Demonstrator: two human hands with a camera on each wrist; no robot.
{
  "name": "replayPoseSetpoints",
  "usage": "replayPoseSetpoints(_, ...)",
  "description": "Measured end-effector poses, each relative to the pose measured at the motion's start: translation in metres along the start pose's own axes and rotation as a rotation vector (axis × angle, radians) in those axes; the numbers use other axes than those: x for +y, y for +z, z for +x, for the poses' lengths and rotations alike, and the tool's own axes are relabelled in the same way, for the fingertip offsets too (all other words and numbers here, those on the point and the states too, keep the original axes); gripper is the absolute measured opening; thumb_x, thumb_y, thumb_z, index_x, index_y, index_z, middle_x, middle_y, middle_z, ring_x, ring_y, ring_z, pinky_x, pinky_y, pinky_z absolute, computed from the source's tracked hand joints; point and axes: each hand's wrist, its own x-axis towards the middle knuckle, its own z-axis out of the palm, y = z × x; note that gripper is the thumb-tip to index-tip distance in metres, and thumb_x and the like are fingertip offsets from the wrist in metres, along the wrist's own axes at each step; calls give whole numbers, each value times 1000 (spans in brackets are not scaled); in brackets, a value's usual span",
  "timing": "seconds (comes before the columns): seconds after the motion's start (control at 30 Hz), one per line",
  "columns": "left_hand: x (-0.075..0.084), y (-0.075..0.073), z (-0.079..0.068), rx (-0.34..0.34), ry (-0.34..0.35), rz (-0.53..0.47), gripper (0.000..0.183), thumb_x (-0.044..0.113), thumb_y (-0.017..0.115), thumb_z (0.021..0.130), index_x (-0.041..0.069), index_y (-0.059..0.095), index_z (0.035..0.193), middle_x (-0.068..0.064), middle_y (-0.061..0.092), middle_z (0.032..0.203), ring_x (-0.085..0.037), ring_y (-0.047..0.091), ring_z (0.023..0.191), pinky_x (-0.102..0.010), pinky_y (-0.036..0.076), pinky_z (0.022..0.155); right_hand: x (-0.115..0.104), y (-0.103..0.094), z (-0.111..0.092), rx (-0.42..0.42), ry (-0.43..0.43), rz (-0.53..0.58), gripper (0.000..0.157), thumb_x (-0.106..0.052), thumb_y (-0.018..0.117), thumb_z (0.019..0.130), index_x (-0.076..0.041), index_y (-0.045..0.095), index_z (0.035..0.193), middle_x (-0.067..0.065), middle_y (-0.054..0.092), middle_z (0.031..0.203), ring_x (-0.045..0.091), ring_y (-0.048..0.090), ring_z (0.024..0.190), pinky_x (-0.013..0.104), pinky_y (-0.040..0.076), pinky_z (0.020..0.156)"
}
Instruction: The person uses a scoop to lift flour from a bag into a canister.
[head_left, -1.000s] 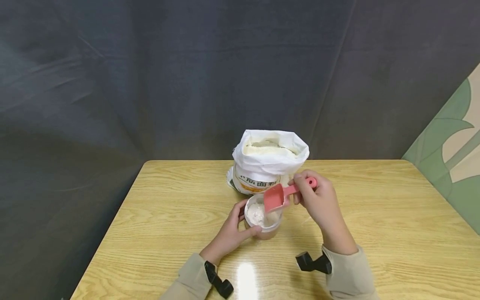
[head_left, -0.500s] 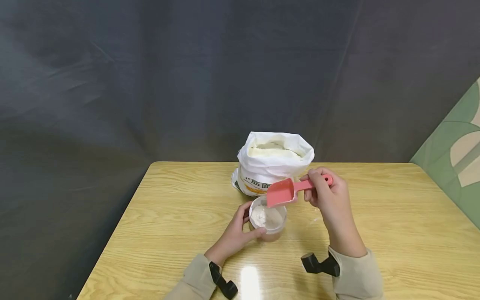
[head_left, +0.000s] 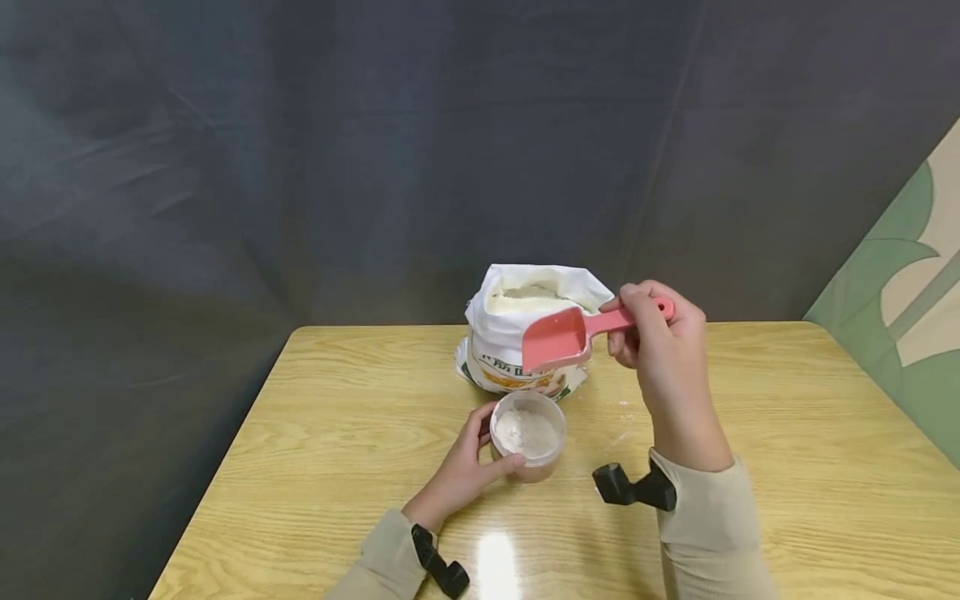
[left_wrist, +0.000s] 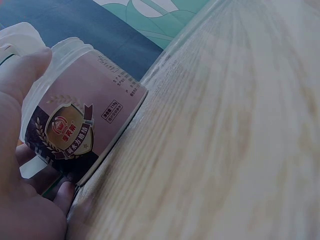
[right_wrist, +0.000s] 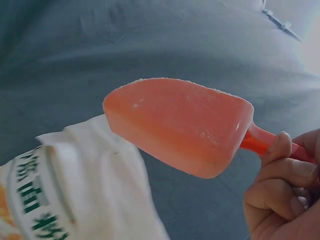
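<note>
My right hand (head_left: 667,358) pinches the handle of a pink scoop (head_left: 555,340), lifted in front of the flour bag's upper part. Traces of white powder cling to the scoop (right_wrist: 175,125) in the right wrist view. Curled round the side of a clear round tub (head_left: 528,429) is my left hand (head_left: 468,467), its thumb near the rim. White flour lies inside the tub. A pink and dark label (left_wrist: 85,120) covers the tub's side in the left wrist view. Right behind it stands the white flour bag (head_left: 502,333), its top folded open and flour showing inside.
Everything stands on a light wood table (head_left: 337,433). A dark cloth (head_left: 375,167) hangs behind its back edge. At the far right is a green and beige patterned panel (head_left: 900,275). Faint white specks lie right of the tub.
My right hand has raised the scoop from over the tub, up and away to the front of the flour bag. My left hand keeps its hold on the tub.
</note>
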Motion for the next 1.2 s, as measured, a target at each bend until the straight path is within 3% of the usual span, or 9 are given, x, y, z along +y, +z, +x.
replayPoseSetpoints(0.17, -1, 1, 1, 4, 0, -2, 78, 27, 78, 91, 15, 33, 154, -8, 40, 155, -24, 41, 141, -43, 36, 117, -11, 5, 17, 6, -69, 19, 34, -7, 52, 102, 3, 67, 74, 7, 54, 51, 11, 42, 39, 18, 29, 37)
replayPoseSetpoints(0.33, -1, 1, 1, 2, 1, 4, 78, 28, 78, 91, 15, 33, 154, -8, 40, 155, -23, 40, 142, -43, 36, 117, -16, 7, 32, 20, -112, -41, 31, -12, 56, 101, 3, 68, 77, 8, 57, 55, 13, 45, 42, 18, 31, 38)
replayPoseSetpoints(0.57, -2, 0, 2, 11, 10, 4, 79, 29, 79, 91, 13, 33, 154, -9, 40, 154, -24, 41, 141, -41, 36, 117, -9, 7, 58, 8, -59, -187, 28, -19, 57, 102, -3, 68, 82, 5, 60, 60, 13, 49, 46, 17, 36, 41)
replayPoseSetpoints(0.73, -4, -1, 1, 8, 10, 8, 77, 28, 78, 91, 13, 34, 153, -8, 41, 154, -23, 41, 142, -42, 36, 117, 2, 9, 72, -24, -15, -370, 31, -25, 54, 104, -4, 67, 85, 2, 61, 63, 12, 52, 49, 17, 41, 45)
replayPoseSetpoints(0.93, -4, -2, 0, 4, 2, 5, 77, 29, 78, 92, 14, 34, 154, -8, 41, 154, -24, 40, 142, -43, 35, 117, 14, 20, 82, -121, -75, -637, 36, -27, 50, 105, 0, 63, 85, 7, 63, 71, 13, 55, 55, 23, 38, 45)
replayPoseSetpoints(1.2, -2, 2, 2, 4, -2, -2, 77, 27, 78, 92, 14, 34, 154, -8, 40, 154, -23, 40, 142, -40, 35, 118, 35, 27, 89, -250, -62, -863, 33, -22, 48, 105, -5, 50, 77, 7, 47, 63, 21, 43, 57, 32, 36, 53)
